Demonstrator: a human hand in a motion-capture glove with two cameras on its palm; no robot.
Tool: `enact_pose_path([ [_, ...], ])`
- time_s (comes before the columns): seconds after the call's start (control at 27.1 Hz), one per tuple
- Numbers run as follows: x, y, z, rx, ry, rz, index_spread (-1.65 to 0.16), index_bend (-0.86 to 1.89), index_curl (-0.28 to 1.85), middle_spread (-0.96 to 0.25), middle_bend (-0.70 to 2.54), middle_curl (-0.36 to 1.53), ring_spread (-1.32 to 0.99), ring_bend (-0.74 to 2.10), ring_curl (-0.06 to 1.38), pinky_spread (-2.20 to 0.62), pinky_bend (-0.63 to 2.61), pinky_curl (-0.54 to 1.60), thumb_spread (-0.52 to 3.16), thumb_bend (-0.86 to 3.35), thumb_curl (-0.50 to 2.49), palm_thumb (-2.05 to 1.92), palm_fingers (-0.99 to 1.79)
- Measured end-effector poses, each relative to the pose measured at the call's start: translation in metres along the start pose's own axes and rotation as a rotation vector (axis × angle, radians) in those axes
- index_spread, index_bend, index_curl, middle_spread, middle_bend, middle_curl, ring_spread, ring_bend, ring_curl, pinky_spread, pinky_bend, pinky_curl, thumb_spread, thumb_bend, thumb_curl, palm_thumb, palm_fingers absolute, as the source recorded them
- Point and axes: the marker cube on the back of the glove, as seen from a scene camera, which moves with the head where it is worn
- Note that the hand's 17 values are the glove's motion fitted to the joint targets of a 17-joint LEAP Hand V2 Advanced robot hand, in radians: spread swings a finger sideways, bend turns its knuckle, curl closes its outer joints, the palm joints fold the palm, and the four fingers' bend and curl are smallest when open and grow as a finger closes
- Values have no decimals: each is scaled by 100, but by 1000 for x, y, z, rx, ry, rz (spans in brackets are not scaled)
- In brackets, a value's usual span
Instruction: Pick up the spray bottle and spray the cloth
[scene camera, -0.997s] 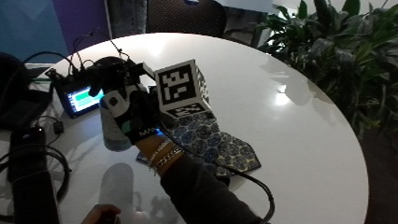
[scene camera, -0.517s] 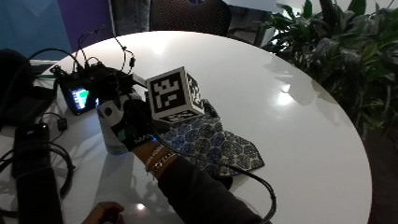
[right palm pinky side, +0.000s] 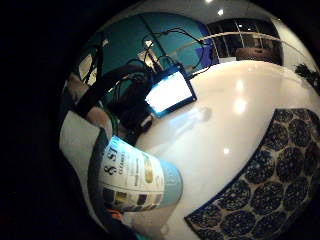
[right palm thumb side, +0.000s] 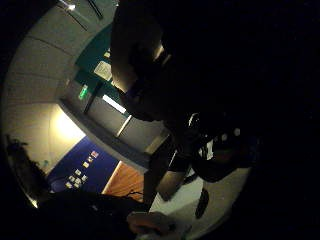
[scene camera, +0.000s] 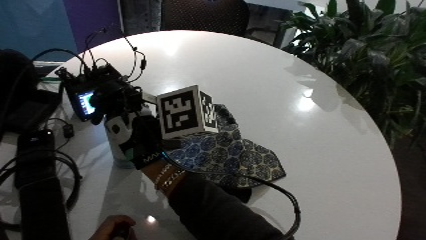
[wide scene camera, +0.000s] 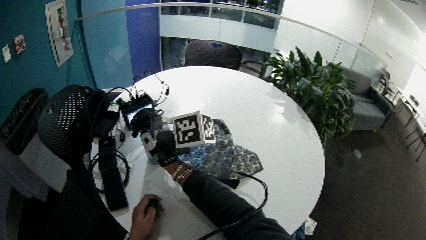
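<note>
A white spray bottle (scene camera: 118, 134) with a black sprayer head stands upright on the white round table (scene camera: 279, 90), just left of the cloth. My gloved right hand (scene camera: 148, 144) grips its body, fingers curled round it. The palm view shows its printed label (right palm pinky side: 131, 174) close up. The blue patterned cloth (scene camera: 229, 154) lies flat on the table beside the hand and also shows in the palm view as the cloth (right palm pinky side: 272, 182). In the wide view the bottle (wide scene camera: 149, 136) and the cloth (wide scene camera: 219, 156) sit near the table's left side.
A small lit screen (scene camera: 85, 102) with tangled cables stands just behind the bottle. Black gear and cables (scene camera: 40, 175) lie along the table's left edge. The bare left hand (scene camera: 114, 229) rests at the near edge. A plant (scene camera: 359, 55) stands beyond the far right rim.
The hand, with the bottle in it, has shifted slightly toward the person, away from the screen. The cloth has not moved.
</note>
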Motion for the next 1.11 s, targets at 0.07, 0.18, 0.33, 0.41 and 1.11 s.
enact_pose_path([
  [0.07, 0, 0, 0, 3, 0, 2, -26, 15, 44, -14, 32, 47, -14, 51, 43, -16, 46, 40, 138, -1, 37, 85, 123],
  [0.18, 1, 0, -1, 3, -1, 11, -26, 15, 44, -15, 32, 47, -14, 51, 43, -17, 47, 40, 138, -1, 37, 85, 122],
  [0.33, 4, 4, -2, -18, -6, 41, -26, 15, 44, -15, 32, 47, -15, 51, 43, -17, 47, 40, 138, -1, 37, 85, 122],
  [0.41, 7, 7, -2, -36, -7, 60, -27, 16, 44, -15, 32, 47, -15, 51, 43, -17, 46, 40, 138, -1, 37, 84, 121],
  [1.11, 16, 19, -34, -261, 210, 13, -30, 8, 34, -6, 20, 41, -7, 27, 35, 22, 29, 35, 129, -4, 36, 71, 49],
])
